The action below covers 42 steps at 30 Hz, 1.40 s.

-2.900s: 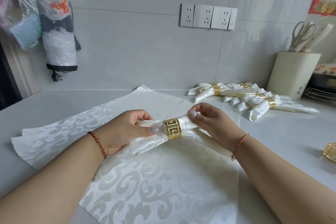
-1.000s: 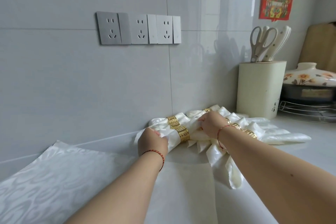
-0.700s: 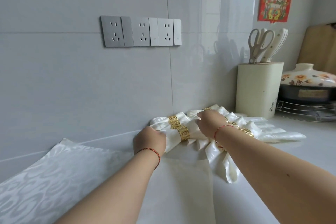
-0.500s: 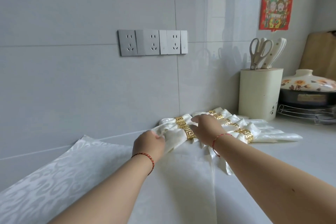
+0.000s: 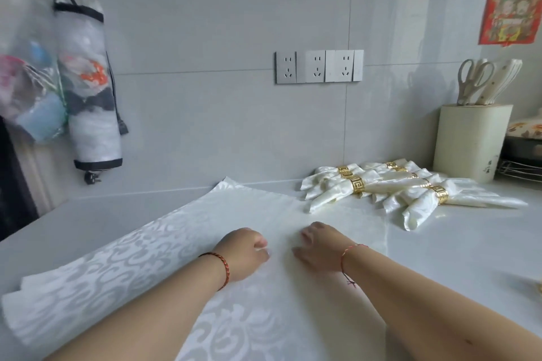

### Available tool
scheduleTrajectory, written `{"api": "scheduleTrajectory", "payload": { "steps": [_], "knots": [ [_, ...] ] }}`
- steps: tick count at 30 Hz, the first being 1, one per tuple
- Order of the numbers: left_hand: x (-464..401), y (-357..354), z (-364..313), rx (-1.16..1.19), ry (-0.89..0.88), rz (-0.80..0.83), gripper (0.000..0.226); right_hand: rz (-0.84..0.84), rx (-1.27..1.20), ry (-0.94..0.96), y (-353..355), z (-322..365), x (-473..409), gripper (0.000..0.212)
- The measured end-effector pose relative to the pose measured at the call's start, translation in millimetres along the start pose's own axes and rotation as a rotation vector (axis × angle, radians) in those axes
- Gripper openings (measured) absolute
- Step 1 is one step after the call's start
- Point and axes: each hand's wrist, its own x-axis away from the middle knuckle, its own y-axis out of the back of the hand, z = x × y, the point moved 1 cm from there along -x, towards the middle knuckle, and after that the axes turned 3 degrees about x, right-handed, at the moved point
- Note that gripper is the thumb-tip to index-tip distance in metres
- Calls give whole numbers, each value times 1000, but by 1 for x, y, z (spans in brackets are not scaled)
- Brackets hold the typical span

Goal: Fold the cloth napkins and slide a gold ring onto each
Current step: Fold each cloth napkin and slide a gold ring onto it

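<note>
Both hands down on the top napkin, nothing lifted yet.

Head view: left hand [image 5: 245, 252] resting knuckles-up on the flat napkin [image 5: 264, 214], fingers loosely curled, possibly nipping a bit of cloth at the fingertips, though too blurred to say for sure. Right hand [image 5: 318, 246] close beside it, fingers relaxed and touching the fabric, holding nothing. Napkin spread on a stack of the same on the counter [image 5: 457, 243], near the front edge. Finished rolls with gold rings [image 5: 357, 184] heaped well back by the wall. Looks light, soft and glossy, so likely slippery and floppy; best pinched at a corner or edge, folds pressed flat with the palm.
</note>
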Motion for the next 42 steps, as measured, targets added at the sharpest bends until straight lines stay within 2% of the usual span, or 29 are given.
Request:
{"api": "scheduleTrajectory", "payload": {
  "steps": [3, 8, 13, 19, 26, 29, 33, 39, 40, 42],
  "knots": [
    [34, 2, 14, -23, -59, 49, 49, 11, 39, 45, -7, 17, 15, 47],
    [83, 3, 23, -110, -93, 111, 57, 45, 148, 85, -18, 39, 38, 69],
    [132, -1, 28, -275, -121, 185, 66, 62, 179, 212, -26, 59, 72, 75],
    [143, 0, 41, -421, -150, 188, 69, 99, 36, 470, -11, 66, 131, 61],
    [121, 6, 50, -422, -162, 209, 60, 216, -286, 540, 0, 59, 184, 57],
    [116, 9, 52, -413, -163, 212, 59, 218, -181, 673, -4, 58, 197, 65],
    [114, 9, 55, -412, -158, 209, 59, 33, -90, 768, -12, 58, 207, 58],
    [113, 9, 58, -347, -180, 194, 57, -17, -412, 686, -11, 59, 202, 9],
    [115, 10, 58, -286, -181, 183, 55, -16, -443, 638, -11, 60, 200, 11],
    [123, 16, 53, 1, -151, 174, 53, -28, -518, 513, -11, 61, 194, 32]
  ]
}}
